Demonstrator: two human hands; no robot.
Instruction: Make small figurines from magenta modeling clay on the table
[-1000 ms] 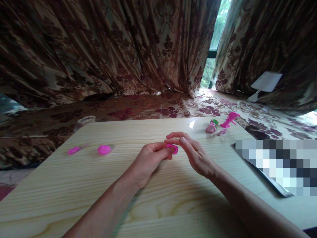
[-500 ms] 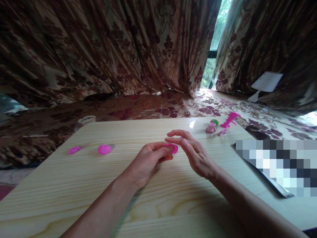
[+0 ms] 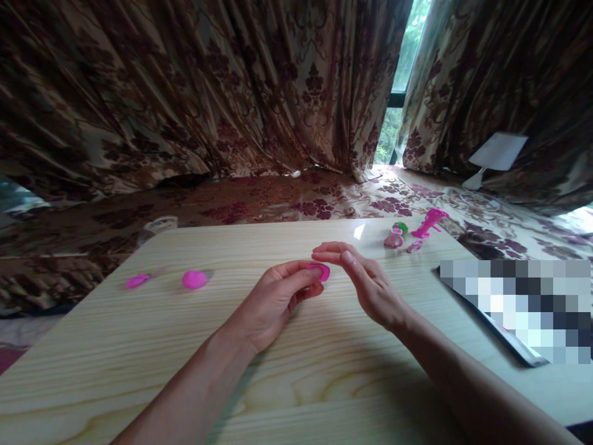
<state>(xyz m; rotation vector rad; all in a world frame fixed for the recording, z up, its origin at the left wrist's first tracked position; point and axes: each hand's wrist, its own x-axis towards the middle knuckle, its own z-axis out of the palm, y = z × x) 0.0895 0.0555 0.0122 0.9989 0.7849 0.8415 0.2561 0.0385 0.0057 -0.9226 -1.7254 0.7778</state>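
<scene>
Above the middle of the table, my left hand [image 3: 282, 296] pinches a flat, rounded pink piece [image 3: 325, 272] that looks like modelling clay. The thumb lies across its face and hides part of it. My right hand [image 3: 365, 278] is just to the right, fingers stretched out and holding nothing, its fingertips close to the top of the pink piece; whether they touch cannot be made out. A pink lump [image 3: 194, 279] lies on the table to the left, and further left is a smaller pink piece [image 3: 138, 281] with a thin pale end.
On the light wooden table [image 3: 296, 383], a bright pink toy-like object [image 3: 430, 222], a green item [image 3: 400, 228] and small pink pieces [image 3: 394, 238] sit at the back right. A dark-edged, blurred-out flat object [image 3: 514, 315] lies at the right. Behind stands a white lamp [image 3: 498, 151].
My left hand has tilted the pink piece slightly and shifted it a little left and up. The right hand's fingers are closer together.
</scene>
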